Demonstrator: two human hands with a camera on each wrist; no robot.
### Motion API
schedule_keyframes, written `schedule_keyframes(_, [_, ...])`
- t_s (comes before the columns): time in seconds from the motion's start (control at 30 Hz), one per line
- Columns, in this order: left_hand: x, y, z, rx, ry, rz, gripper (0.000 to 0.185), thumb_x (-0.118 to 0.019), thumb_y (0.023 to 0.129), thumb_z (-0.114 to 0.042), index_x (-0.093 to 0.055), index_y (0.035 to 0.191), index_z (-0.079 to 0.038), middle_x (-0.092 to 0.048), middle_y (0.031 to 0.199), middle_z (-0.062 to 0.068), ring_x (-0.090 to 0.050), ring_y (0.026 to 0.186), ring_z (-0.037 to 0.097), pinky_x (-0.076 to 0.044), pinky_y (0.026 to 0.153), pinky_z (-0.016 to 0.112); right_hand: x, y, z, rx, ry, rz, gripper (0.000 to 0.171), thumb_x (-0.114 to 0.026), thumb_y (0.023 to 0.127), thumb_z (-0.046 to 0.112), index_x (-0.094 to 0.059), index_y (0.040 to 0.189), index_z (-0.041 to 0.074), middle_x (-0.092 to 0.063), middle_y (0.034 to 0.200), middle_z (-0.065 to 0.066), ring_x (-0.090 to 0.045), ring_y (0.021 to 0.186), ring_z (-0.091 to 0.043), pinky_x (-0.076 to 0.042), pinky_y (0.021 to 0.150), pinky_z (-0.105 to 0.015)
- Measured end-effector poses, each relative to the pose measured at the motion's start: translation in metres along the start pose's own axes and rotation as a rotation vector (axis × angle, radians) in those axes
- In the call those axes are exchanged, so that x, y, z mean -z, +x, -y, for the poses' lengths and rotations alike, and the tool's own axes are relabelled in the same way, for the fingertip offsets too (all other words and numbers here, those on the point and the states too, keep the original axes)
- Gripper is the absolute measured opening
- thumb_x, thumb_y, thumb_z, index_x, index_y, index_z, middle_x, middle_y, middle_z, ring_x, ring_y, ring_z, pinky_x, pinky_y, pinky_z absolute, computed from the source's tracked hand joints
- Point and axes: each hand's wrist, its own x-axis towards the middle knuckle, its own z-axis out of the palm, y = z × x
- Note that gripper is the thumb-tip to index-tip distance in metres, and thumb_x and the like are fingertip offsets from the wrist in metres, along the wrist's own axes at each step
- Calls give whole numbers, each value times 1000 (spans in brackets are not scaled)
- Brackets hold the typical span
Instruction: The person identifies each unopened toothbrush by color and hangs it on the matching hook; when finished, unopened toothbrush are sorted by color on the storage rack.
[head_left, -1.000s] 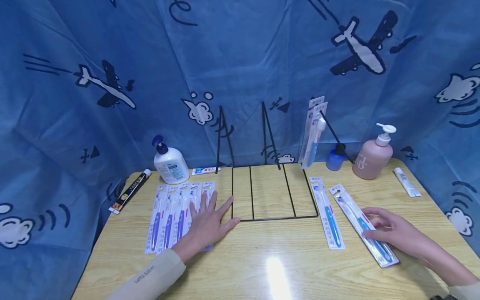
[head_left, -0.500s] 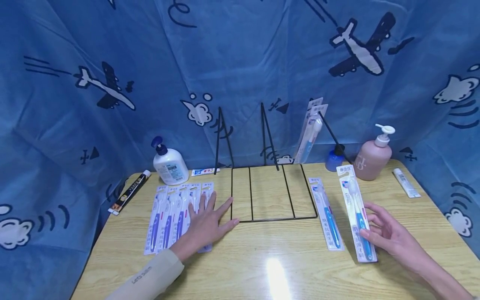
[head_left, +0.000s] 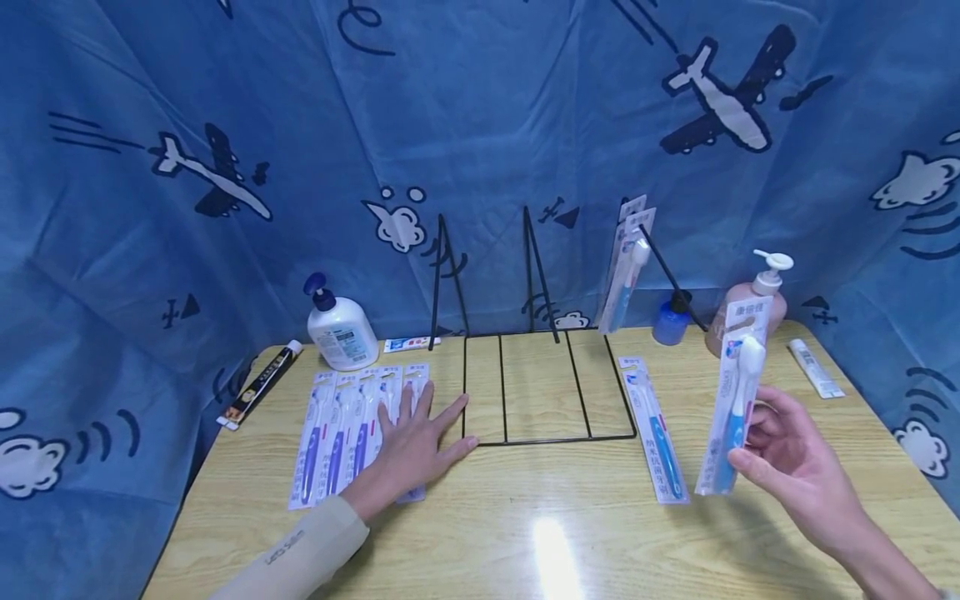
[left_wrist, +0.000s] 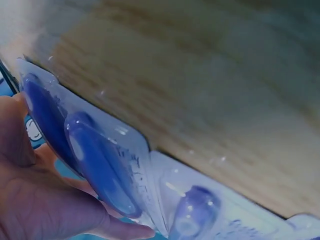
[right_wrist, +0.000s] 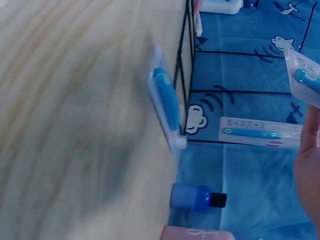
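Observation:
My right hand (head_left: 795,467) grips a packaged blue toothbrush (head_left: 738,408) by its lower half, thumb in front. The pack stands nearly upright over the right side of the table. Just left of it, another packaged blue toothbrush (head_left: 660,442) lies flat. Two more toothbrush packs (head_left: 626,275) hang from the right prong of a black wire rack (head_left: 503,392); its other two prongs carry nothing. My left hand (head_left: 412,442) rests with fingers spread over the right end of a row of packaged purple toothbrushes (head_left: 337,442), partly covering them. In the left wrist view, purple handles (left_wrist: 102,165) show beside that hand.
A white pump bottle (head_left: 343,333) and a black toothpaste tube (head_left: 262,383) stand and lie at the left. Behind the held pack is a pink pump bottle (head_left: 716,333), beside a small blue bottle (head_left: 670,323). A white tube (head_left: 816,368) lies far right. Blue curtain (head_left: 480,125) closes off the back.
My right hand has lifted the toothbrush pack off the table and turned it from lying slanted to nearly upright. My left hand has stayed in place.

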Motion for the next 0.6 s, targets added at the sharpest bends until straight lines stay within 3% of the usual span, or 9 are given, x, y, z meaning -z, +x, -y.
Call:
schedule_keyframes(0.23, [3, 2, -2, 3, -5, -4, 73, -60, 104, -69, -48, 167, -33, -18, 177, 27, -2, 160, 59, 0, 114, 88, -11, 4, 8, -8, -72, 41, 84, -48, 85, -42, -39, 161, -5, -70, 125, -5, -68, 111, -12, -57, 92, -22])
schedule_keyframes(0.43, [3, 3, -3, 4, -3, 9, 74, -59, 104, -70, -48, 167, -34, -20, 177, 27, -3, 160, 59, -1, 114, 89, -17, 8, 4, -32, -157, -6, 80, -53, 88, -38, -41, 160, -4, -70, 124, -6, -69, 111, -12, -57, 92, -21])
schedule_keyframes(0.6, [4, 2, -3, 16, -8, 15, 73, -60, 104, -69, -47, 168, -34, -20, 176, 28, -3, 160, 60, -1, 114, 88, -22, 14, -6, -8, -151, -14, 78, -54, 88, -38, -43, 158, -6, -70, 124, -7, -69, 112, -12, -57, 94, -21])
